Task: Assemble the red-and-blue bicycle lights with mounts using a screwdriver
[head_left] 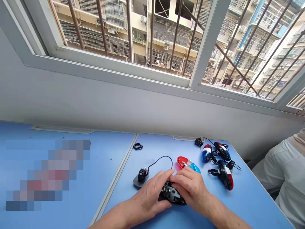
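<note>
My left hand (152,192) grips the left side of an opened black bike siren light housing (172,194), its thumb below and its fingers over the top. From the other side, my right hand (190,187) holds the same housing with bent fingers pressed at its upper edge. Inner parts of the housing show between my hands; the fingertips partly hide it. Just beyond lies a glossy red, white and blue light cover (183,161). A small black switch box (142,175) with a thin wire sits on a grey oval piece (137,182) to the left.
Several assembled siren lights (225,175) with black clamps lie at the right. A black switch box (199,142) and a black ring clamp (137,146) lie farther back. The blue table (252,203) meets a wall below barred windows. Another person (283,171) is at the right.
</note>
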Motion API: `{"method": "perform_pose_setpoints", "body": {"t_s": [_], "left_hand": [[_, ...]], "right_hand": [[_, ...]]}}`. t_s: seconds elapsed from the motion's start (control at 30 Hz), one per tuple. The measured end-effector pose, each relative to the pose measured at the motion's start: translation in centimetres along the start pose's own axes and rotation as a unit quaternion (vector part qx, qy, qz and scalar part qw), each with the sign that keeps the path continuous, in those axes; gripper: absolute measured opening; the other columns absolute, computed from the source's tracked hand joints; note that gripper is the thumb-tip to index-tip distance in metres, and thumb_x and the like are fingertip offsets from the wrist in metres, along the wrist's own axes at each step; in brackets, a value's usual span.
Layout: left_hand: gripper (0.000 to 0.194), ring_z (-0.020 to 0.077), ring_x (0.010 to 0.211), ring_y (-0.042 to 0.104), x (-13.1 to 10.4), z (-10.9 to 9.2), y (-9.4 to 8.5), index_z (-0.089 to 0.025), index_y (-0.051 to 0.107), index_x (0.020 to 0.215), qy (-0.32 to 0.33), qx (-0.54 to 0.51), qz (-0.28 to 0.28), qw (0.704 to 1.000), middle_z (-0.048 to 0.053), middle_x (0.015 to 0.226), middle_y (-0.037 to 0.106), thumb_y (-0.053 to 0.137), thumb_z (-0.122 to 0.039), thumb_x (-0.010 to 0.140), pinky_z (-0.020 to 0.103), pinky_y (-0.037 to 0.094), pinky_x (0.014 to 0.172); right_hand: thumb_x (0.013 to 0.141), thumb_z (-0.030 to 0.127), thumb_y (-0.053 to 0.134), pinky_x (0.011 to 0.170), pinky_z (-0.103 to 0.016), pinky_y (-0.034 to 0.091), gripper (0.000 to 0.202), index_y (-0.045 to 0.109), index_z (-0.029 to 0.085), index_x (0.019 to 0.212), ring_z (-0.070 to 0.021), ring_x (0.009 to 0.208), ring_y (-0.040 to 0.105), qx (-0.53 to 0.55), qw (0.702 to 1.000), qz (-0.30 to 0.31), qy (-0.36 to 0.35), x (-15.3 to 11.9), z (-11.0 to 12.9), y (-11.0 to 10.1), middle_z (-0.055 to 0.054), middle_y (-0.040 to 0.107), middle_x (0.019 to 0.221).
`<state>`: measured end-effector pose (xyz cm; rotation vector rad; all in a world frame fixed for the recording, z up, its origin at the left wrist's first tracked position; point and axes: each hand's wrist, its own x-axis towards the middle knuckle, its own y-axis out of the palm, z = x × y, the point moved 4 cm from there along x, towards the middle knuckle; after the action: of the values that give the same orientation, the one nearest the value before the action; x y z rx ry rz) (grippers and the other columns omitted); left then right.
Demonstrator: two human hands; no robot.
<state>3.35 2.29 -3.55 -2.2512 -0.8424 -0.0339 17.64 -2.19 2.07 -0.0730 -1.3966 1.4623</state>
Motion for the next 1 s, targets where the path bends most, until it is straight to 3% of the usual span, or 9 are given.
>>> {"method": "perform_pose_setpoints", "body": {"t_s": [0.47, 0.6, 0.8, 1.0], "left_hand": [[0.062, 0.0215, 0.091, 0.052, 0.4, -0.8, -0.6, -0.026, 0.039, 0.126, -0.003, -0.017, 0.028, 0.999, 0.003, 0.104, 0.056, 0.062, -0.008, 0.071, 0.033, 0.045, 0.082], [0.065, 0.0221, 0.092, 0.050, 0.6, -1.2, -0.7, -0.026, 0.035, 0.130, 0.013, -0.019, 0.036, 0.999, 0.004, 0.108, 0.056, 0.062, -0.008, 0.073, 0.033, 0.044, 0.082], [0.050, 0.0221, 0.091, 0.051, 0.8, -1.8, -0.7, -0.025, 0.042, 0.120, 0.030, -0.022, 0.043, 0.998, 0.004, 0.106, 0.057, 0.060, -0.010, 0.076, 0.032, 0.043, 0.079], [0.053, 0.0215, 0.089, 0.051, 0.7, -1.5, -0.6, -0.025, 0.040, 0.122, 0.028, -0.020, 0.036, 0.999, 0.003, 0.103, 0.056, 0.062, -0.010, 0.076, 0.031, 0.043, 0.078]], "right_hand": [[0.089, 0.015, 0.046, 0.062, -0.029, 0.046, 0.020, 0.059, 0.021, 0.103, -0.0174, 0.073, 0.054, -0.001, 0.999, 0.038, 0.010, -0.4, -0.3, 0.2, -0.006, 0.062, 0.086], [0.086, 0.018, 0.050, 0.064, -0.030, 0.045, 0.016, 0.060, 0.020, 0.098, -0.0181, 0.073, 0.052, 0.003, 0.998, 0.051, 0.021, -0.5, -0.3, 0.3, -0.006, 0.060, 0.085], [0.083, 0.026, 0.054, 0.061, -0.030, 0.042, 0.011, 0.061, 0.017, 0.082, -0.0172, 0.068, 0.048, 0.004, 0.999, 0.039, 0.017, -0.4, -0.2, 0.7, -0.006, 0.056, 0.078], [0.083, 0.028, 0.053, 0.061, -0.029, 0.040, 0.014, 0.060, 0.017, 0.078, -0.0159, 0.066, 0.046, -0.019, 0.999, 0.034, 0.002, -0.4, -0.2, 1.0, -0.006, 0.055, 0.076]]}}
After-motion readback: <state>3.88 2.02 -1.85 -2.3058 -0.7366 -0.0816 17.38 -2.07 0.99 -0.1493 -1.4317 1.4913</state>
